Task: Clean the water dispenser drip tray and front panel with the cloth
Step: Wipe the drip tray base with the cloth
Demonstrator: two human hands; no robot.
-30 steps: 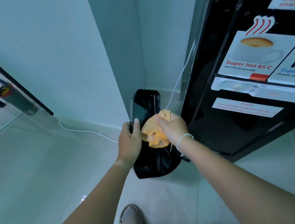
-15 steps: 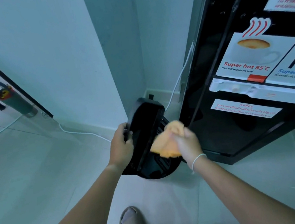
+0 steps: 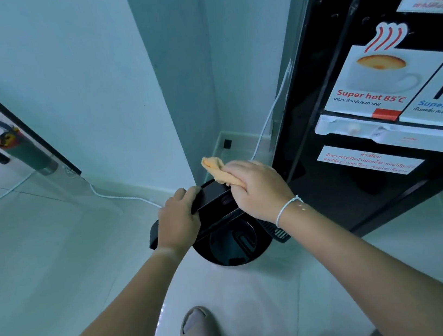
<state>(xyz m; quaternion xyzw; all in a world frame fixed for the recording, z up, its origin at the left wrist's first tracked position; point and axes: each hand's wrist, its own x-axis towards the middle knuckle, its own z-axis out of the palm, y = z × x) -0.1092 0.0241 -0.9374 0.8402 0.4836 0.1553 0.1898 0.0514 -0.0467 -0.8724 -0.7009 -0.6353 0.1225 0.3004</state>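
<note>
My left hand (image 3: 178, 221) grips the black drip tray (image 3: 213, 197) by its left edge, holding it tilted in the air. A round black bin (image 3: 232, 244) stands on the floor right below it. My right hand (image 3: 258, 188) is closed on an orange cloth (image 3: 216, 171) and presses it against the tray's far upper end. The black water dispenser front panel (image 3: 368, 84), with "Super hot 85°C" and "Super Cool" labels, rises just to the right of my right hand.
A white cable (image 3: 121, 194) runs along the floor by the wall, and another hangs beside the dispenser. A dark green flask (image 3: 24, 150) stands at the left behind a glass door. My slippered foot (image 3: 199, 333) is on the white tile below the bin.
The tray has been tipped flatter and raised in my left hand. My right hand with the cloth slid from the tray's middle up to its far end.
</note>
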